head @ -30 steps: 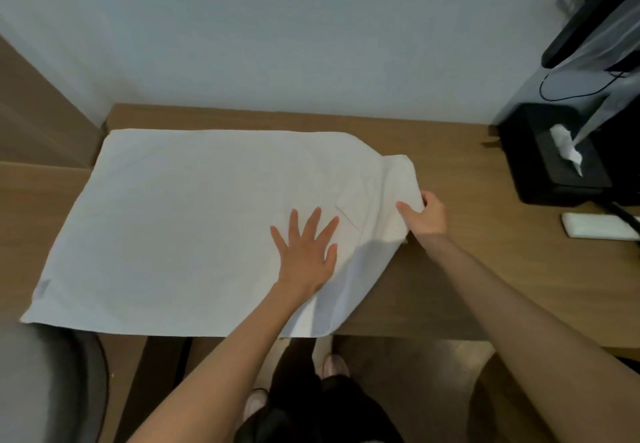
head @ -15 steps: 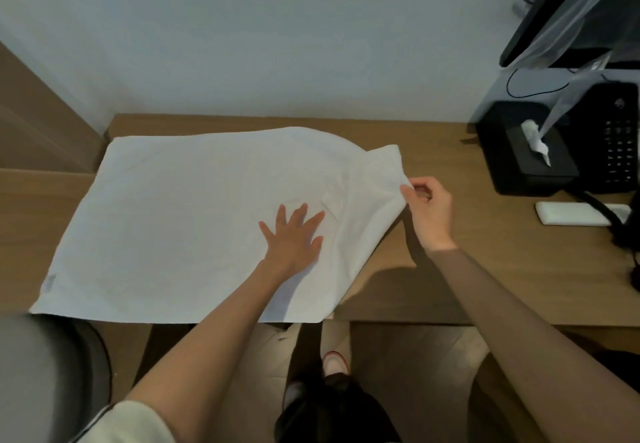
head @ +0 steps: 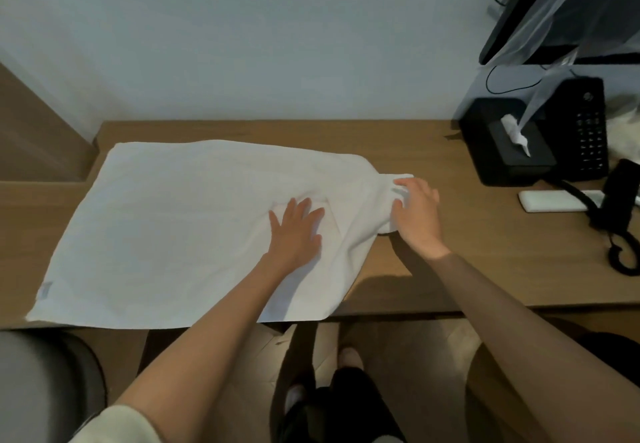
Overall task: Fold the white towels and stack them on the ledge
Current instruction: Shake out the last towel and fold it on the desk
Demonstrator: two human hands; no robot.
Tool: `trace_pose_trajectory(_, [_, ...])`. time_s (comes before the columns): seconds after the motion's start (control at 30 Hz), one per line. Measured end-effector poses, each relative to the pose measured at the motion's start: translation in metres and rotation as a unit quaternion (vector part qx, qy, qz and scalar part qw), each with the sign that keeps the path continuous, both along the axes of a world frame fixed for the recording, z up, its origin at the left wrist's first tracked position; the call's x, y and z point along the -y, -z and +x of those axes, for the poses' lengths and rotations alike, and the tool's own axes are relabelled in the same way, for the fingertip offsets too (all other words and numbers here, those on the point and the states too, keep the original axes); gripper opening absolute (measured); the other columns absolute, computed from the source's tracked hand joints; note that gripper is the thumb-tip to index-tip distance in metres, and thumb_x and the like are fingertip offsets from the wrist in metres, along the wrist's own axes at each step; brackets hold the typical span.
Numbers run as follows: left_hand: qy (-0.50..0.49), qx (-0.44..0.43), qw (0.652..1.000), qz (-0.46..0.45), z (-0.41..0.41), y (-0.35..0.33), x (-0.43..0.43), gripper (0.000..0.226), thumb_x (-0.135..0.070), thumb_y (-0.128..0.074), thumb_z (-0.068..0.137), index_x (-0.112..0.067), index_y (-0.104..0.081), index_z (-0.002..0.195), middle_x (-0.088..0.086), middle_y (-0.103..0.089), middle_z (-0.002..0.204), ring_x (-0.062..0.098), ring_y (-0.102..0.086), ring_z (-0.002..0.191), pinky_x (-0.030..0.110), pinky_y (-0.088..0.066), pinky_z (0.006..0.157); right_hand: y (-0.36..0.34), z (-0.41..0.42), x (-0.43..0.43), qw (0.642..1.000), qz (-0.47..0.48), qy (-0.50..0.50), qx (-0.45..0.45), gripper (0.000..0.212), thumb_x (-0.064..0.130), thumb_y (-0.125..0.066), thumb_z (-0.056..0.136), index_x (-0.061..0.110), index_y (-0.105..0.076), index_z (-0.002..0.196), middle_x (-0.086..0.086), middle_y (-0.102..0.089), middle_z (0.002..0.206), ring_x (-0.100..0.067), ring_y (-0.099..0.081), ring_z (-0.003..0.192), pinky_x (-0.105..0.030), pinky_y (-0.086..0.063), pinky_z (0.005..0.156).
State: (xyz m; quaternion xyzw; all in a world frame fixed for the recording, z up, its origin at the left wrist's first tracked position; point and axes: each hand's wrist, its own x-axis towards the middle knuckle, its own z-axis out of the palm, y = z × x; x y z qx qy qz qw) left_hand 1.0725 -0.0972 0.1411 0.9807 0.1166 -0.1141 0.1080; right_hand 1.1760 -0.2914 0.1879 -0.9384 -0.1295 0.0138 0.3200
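On the towel (head: 173, 228), left hand (head: 294, 231), right hand (head: 417, 216)

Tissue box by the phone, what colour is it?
The tissue box is black, with a white tissue poking out; head view.

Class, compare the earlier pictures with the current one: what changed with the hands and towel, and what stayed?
The right hand, which held the right corner of the white towel raised off the table, has brought it down; the corner now sits bunched under its curled fingers. The left hand stays flat on the towel, which otherwise lies spread as before.
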Motion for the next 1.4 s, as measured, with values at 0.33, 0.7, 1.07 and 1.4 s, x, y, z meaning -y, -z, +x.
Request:
trace_pose_trajectory(0.33, [-0.054,-0.033,0.996,-0.064,0.015,0.0,0.01,0.058,-0.033,-0.032,0.102,-0.025,-0.005,0.152,-0.002,0.008,0.16,0.025,0.008,0.147,0.053,-0.008,0.115,0.008,0.051,-0.056,0.925,-0.259,-0.275,-0.034,0.04,0.006,-0.041,0.094,0.023,-0.051,0.129,-0.004,-0.048,0.13,-0.026,-0.041,0.12,-0.036,-0.033,0.091])
trace_pose_trajectory(0.7, [-0.084,-0.035,0.993,-0.073,0.007,0.0,0.016,0.055,-0.025,-0.033,0.102,-0.025,-0.011,0.152,0.002,-0.001,0.16,0.028,0.001,0.147,0.061,-0.011,0.112,-0.035,0.047,0.022,0.962,-0.042,-0.241,-0.123,0.012,0.03,-0.055,0.081,0.035,-0.046,0.076,0.005,-0.047,0.092,-0.014,-0.046,0.082,-0.027,-0.037,0.064])
trace_pose_trajectory(1.07, [-0.099,0.029,0.995,-0.007,0.006,-0.011,0.037,0.044,-0.02,-0.043,0.095,-0.015,-0.038,0.139,0.013,-0.029,0.146,0.031,-0.03,0.134,0.046,-0.031,0.1,-0.014,0.017,0.114,0.838,-0.288,-0.299,-0.354,0.039,0.0,-0.054,0.084,0.039,-0.057,0.089,0.012,-0.043,0.11,-0.009,-0.047,0.092,-0.017,-0.046,0.071])
trace_pose_trajectory(1.4, [-0.048,0.103,0.993,-0.033,0.041,-0.025,0.048,0.05,-0.022,-0.042,0.098,-0.017,-0.031,0.147,0.005,-0.019,0.157,0.025,-0.021,0.143,0.045,-0.026,0.112,-0.001,0.065,0.044,0.973,-0.092,-0.168,-0.125,0.034,0.007,-0.044,0.09,0.024,-0.059,0.116,0.001,-0.056,0.125,-0.022,-0.04,0.123,-0.036,-0.036,0.1])
